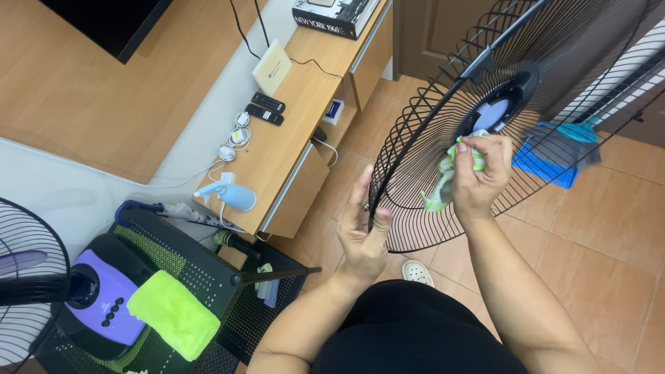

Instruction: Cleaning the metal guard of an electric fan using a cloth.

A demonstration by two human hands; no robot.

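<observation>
I hold a black wire fan grille (443, 104) up in front of me, tilted on edge. My left hand (364, 232) grips its rim at the lower left, thumb over the outer ring. A crumpled green-and-white cloth (443, 181) is bunched in my right hand (478, 176), which presses it against the wires just below the grille's round centre hub (495, 111). Part of the cloth hangs down behind the wires.
A purple-and-black fan body (97, 298) with a lime cloth (173, 313) on it stands at lower left on a black mesh rack (208, 273). A wooden cabinet (291, 131) carries remotes, cables and a book. A blue mop head (551, 156) lies on the tiled floor.
</observation>
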